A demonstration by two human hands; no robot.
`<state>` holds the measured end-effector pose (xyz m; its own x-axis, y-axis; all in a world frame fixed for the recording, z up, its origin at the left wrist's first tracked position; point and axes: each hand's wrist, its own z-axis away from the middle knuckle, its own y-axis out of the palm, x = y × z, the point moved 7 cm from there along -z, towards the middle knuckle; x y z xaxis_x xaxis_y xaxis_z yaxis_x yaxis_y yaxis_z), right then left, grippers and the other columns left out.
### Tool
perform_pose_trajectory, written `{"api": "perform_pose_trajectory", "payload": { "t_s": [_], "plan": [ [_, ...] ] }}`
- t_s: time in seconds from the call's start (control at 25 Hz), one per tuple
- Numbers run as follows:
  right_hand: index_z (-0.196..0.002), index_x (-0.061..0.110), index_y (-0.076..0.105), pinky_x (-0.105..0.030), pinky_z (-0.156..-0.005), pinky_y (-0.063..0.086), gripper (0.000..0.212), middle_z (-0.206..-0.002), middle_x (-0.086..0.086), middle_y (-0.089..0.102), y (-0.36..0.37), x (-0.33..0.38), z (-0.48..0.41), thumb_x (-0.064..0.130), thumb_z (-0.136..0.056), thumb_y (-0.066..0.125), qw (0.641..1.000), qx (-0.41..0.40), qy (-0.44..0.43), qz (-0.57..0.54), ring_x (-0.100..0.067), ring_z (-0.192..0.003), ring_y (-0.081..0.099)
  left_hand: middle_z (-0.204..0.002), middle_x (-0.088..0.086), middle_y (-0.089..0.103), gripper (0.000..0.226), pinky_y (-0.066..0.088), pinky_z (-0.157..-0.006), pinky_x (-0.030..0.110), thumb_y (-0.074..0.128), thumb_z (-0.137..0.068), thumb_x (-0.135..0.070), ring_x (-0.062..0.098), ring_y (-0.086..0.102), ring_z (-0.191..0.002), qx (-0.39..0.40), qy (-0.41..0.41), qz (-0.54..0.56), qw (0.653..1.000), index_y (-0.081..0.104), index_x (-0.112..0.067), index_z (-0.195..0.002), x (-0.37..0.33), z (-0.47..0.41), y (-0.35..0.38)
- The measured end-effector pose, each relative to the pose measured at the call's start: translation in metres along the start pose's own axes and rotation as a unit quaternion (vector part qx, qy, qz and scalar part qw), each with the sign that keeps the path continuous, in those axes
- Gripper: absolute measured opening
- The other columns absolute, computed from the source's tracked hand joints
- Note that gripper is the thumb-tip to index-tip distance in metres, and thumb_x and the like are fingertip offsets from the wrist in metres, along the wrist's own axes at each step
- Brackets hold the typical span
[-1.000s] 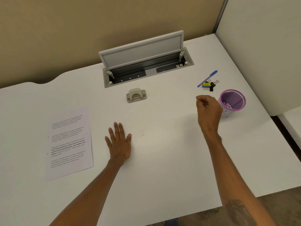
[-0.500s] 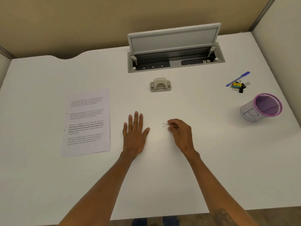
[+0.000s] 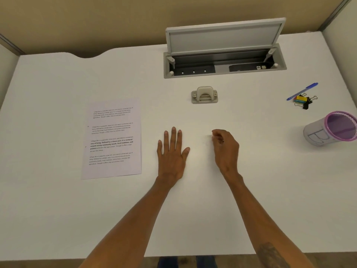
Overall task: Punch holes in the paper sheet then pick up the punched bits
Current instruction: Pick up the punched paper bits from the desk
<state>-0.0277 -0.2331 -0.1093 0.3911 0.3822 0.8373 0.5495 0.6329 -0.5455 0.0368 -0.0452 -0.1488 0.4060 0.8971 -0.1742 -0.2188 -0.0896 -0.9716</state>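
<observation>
The printed paper sheet lies flat on the white desk, with two small holes at its left margin. A grey hole punch stands apart near the desk's middle back. My left hand rests flat on the desk, fingers spread, right of the sheet. My right hand is beside it, its fingertips pinched together on the desk surface around a tiny white punched bit, which is barely visible.
A purple-rimmed mesh cup lies tilted at the right edge. A blue pen and several binder clips lie behind it. An open cable hatch is set into the desk's back. Partition walls enclose the desk.
My right hand has come from beside the mesh cup to the desk's middle and closed its fingertips at the bit. The left hand has stayed flat. The head camera has turned leftward.
</observation>
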Motion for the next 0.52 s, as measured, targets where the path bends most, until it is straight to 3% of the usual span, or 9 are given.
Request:
{"api": "perform_pose_trajectory", "payload": {
  "t_s": [0.12,0.28,0.52],
  "plan": [
    [-0.123,0.004,0.064,-0.039,-0.104,0.046,0.032,-0.122,-0.009,0.068,0.0,-0.004,-0.009,-0.003,-0.098,0.045,0.998,0.03,0.002,0.057,-0.025,-0.114,0.062,-0.167,0.0,-0.009,0.064,0.003,-0.125,0.046,0.014,-0.104,-0.05,0.023,-0.01,-0.154,-0.014,0.003,-0.001,1.0,-0.002,-0.022,-0.159,0.001,0.0,0.002],
    [-0.12,0.001,0.064,-0.038,-0.101,0.048,0.033,-0.115,-0.01,0.069,0.021,0.013,0.003,-0.008,-0.096,0.043,0.993,0.092,-0.04,0.059,-0.025,-0.108,0.063,-0.168,0.0,-0.01,0.064,0.003,-0.125,0.047,0.018,-0.106,-0.049,0.023,-0.01,-0.154,-0.026,0.008,0.01,1.0,-0.003,-0.022,-0.159,0.002,-0.001,0.005],
    [-0.115,0.006,0.065,-0.033,-0.093,0.052,0.024,-0.112,-0.004,0.07,0.0,-0.003,0.017,0.002,-0.097,0.049,0.998,-0.011,0.054,0.009,-0.019,-0.103,0.065,-0.168,0.0,-0.008,0.064,0.004,-0.124,0.047,0.02,-0.105,-0.049,0.023,-0.008,-0.155,-0.04,0.006,0.009,0.999,-0.003,-0.022,-0.159,0.004,-0.001,0.007]
  ]
}}
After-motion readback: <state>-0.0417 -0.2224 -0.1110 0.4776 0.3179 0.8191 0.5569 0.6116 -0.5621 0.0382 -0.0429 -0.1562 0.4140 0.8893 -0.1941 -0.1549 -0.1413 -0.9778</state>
